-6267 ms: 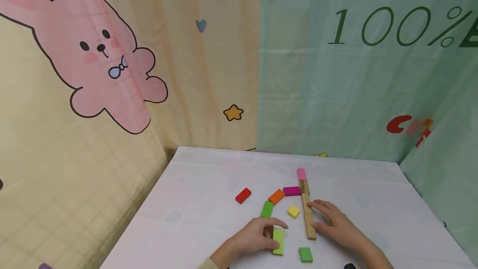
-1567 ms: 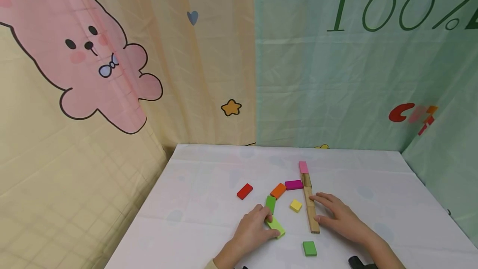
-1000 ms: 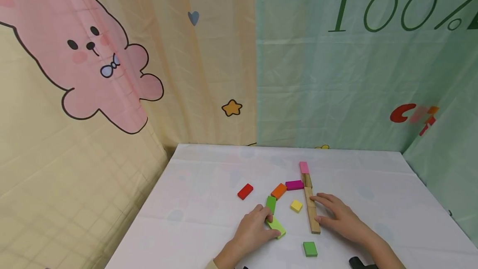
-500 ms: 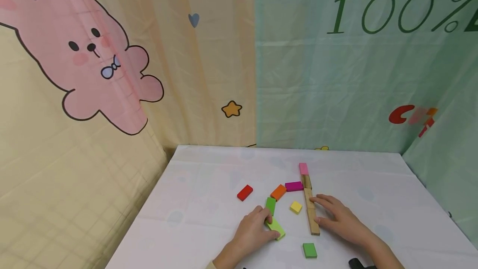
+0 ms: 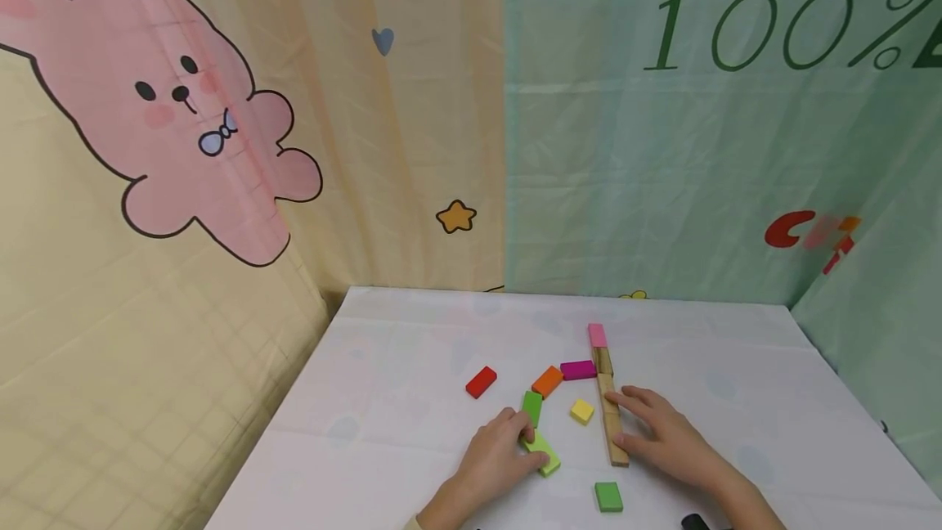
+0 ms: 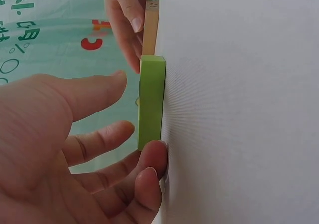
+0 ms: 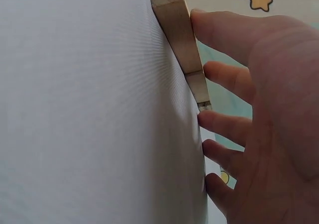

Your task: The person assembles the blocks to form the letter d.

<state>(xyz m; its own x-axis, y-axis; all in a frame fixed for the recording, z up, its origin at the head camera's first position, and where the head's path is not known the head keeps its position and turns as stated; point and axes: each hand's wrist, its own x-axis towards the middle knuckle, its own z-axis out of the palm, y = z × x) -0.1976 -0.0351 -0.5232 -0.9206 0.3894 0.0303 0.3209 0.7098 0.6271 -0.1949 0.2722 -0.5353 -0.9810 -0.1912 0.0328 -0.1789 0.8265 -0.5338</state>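
In the head view, my left hand (image 5: 493,456) hovers around a lime-green block (image 5: 545,455). The left wrist view shows the thumb apart from the lime-green block (image 6: 152,102), with some fingers curled near its lower end. Beyond it lies a green block (image 5: 531,406), then an orange block (image 5: 548,382) and a magenta block (image 5: 578,370), forming a curve. My right hand (image 5: 670,440) rests beside a straight row of wooden blocks (image 5: 612,424), thumb and fingertips along its right side. A pink block (image 5: 597,335) tops that row.
A yellow block (image 5: 581,411) lies inside the curve. A separate green block (image 5: 608,497) is near the front, and a red block (image 5: 482,382) lies to the left. All are on a white-covered table (image 5: 368,399) backed by printed curtains.
Since the earliest frame, the lime-green block has gone from lying straight, nearer the front, to slanting against the green block's near end. Recently both hands have stayed almost still.
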